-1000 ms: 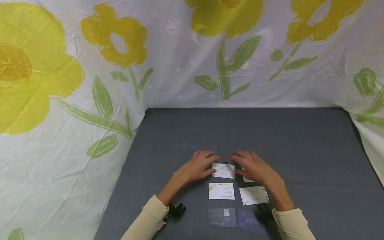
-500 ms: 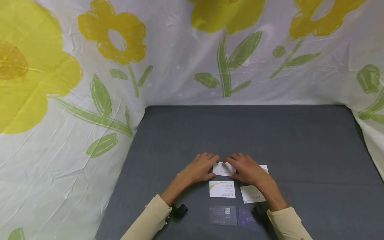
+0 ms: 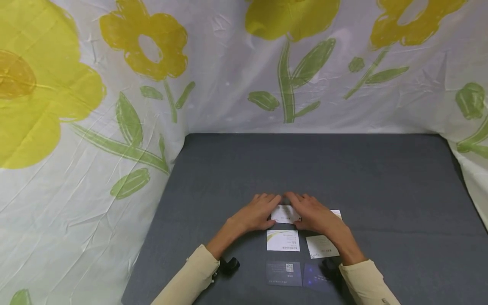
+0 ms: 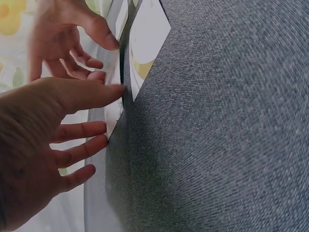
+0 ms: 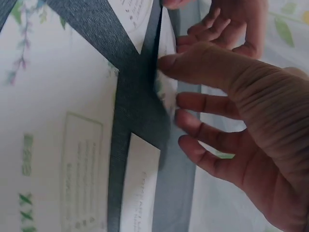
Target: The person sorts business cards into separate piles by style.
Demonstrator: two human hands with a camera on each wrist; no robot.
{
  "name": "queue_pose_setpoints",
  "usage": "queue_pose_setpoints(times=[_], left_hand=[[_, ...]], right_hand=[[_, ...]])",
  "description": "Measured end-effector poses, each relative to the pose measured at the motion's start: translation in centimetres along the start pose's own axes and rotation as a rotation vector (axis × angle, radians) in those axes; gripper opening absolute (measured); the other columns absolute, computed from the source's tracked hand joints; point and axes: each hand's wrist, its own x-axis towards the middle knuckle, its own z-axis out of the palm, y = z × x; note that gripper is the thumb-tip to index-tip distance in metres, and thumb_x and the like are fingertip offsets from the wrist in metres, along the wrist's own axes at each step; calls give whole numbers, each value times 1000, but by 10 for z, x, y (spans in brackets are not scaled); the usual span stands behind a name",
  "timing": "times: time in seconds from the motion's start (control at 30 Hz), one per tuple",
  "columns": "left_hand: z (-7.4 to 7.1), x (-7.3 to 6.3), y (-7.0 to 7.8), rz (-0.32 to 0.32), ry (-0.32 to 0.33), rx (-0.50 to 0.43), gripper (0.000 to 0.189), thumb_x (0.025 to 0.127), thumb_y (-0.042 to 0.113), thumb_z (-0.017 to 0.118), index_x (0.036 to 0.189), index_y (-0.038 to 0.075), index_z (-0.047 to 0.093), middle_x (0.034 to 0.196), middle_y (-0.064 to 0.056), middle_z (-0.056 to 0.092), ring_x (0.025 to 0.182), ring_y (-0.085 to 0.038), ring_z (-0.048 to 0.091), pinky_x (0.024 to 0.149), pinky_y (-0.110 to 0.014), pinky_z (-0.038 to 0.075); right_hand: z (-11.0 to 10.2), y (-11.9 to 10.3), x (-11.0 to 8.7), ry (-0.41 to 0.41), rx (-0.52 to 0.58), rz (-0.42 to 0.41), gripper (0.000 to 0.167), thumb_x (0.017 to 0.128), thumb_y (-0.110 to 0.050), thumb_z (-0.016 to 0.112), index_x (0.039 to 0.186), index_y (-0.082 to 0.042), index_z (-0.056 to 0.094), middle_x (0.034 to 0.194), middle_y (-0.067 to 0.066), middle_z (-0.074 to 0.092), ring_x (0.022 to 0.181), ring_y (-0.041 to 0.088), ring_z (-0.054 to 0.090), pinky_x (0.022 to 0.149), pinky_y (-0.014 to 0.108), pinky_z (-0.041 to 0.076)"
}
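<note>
A white business card (image 3: 284,214) with printed text and a leafy corner lies between my two hands in the head view. My left hand (image 3: 256,215) holds its left end, thumb at the near edge and fingers at the far edge. At the right end my right hand (image 3: 317,217) grips it likewise. The left wrist view shows the same card (image 4: 114,101) edge-on, with a dark line along its near edge; whether it is off the cloth I cannot tell. In the right wrist view, the thumb and fingers span the card (image 5: 166,89).
Nearer me lie a yellow-swoosh card (image 3: 283,240), a leafy white card (image 3: 322,247), a dark card with a QR code (image 3: 284,273) and a purple card (image 3: 315,277). Another white card (image 3: 337,213) is partly behind my right hand. Grey cloth (image 3: 228,169) covers the table.
My right hand has moved left and down onto the card's right end, uncovering part of the card behind it. My left hand has closed in slightly on the left end.
</note>
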Motion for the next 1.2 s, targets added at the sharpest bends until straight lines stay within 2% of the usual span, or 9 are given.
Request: queue_pose_setpoints(times=[0.1,0.2,0.4,0.53,0.67,0.83,0.97,1.07,1.2], left_hand=[[-3,0,-3,12,36,23,54,89,29,84,130,14,52,129,-5,68,121,-26,65,104,-48,49],[-12,0,-6,11,83,18,56,88,28,85,130,13,52,125,-4,69,120,-25,66,105,-49,49],[-52,-3,-11,2,139,-34,55,87,24,84,130,10,53,119,-5,68,115,-25,65,105,-51,47],[-79,-6,-13,21,206,-29,55,84,21,86,127,9,55,118,-8,69,114,-27,65,105,-54,48],[-96,-10,-15,29,254,-17,55,82,20,88,125,8,56,117,-8,69,113,-28,66,104,-55,48],[-102,-15,-17,10,252,-9,52,84,21,87,125,8,57,117,-7,68,114,-28,66,104,-54,49],[-101,-19,-26,-26,232,-19,51,84,19,87,124,8,56,116,-7,68,115,-28,66,103,-54,48],[-98,-24,-40,-77,206,-13,53,82,18,88,122,9,55,113,-7,68,112,-28,66,103,-56,48],[-94,-29,-71,-141,148,-17,56,81,17,89,121,9,52,109,-9,68,107,-28,67,104,-58,47]], right_hand=[[-6,1,2,36,12,-9,80,74,-9,92,141,-4,48,107,7,69,91,26,63,85,50,54],[-17,0,6,57,9,-21,80,73,-8,91,140,-3,48,101,6,67,89,24,61,83,49,53],[-47,-4,20,67,-20,-52,79,76,-12,92,140,-1,47,110,8,68,94,26,62,86,48,51],[-68,-9,28,117,-49,-86,79,75,-11,92,140,-1,47,112,9,67,96,28,62,89,48,50],[-80,-14,35,141,-56,-111,81,75,-12,92,141,-3,45,114,8,66,98,26,62,92,47,50],[-83,-17,42,135,-41,-118,81,75,-13,92,141,-4,45,115,8,67,100,26,62,94,48,50],[-79,-20,55,81,-1,-94,79,78,-13,90,143,-2,45,116,9,67,101,27,63,94,50,49],[-71,-24,74,36,10,-85,78,82,-15,88,145,-1,44,117,10,67,101,28,63,95,51,49],[-55,-30,108,-10,12,-93,80,84,-19,87,148,-2,43,117,10,68,102,29,65,96,52,50]])
